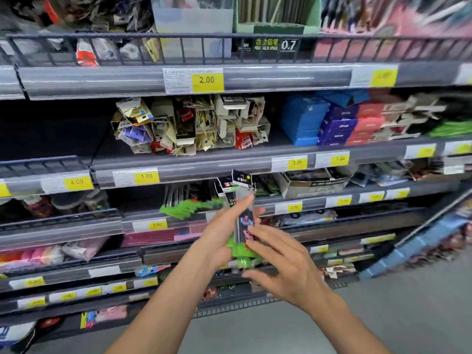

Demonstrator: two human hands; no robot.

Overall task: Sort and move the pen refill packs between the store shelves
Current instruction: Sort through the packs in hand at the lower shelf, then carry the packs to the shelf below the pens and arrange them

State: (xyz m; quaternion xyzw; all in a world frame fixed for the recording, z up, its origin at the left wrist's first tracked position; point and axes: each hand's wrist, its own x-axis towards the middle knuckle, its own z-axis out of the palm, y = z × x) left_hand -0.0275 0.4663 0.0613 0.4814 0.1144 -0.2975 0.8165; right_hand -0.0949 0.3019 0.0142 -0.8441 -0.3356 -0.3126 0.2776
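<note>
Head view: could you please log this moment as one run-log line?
left hand: holds refill packs | right hand: fingers on packs' lower end | packs: upright before shelves | step: sorting in hand
</note>
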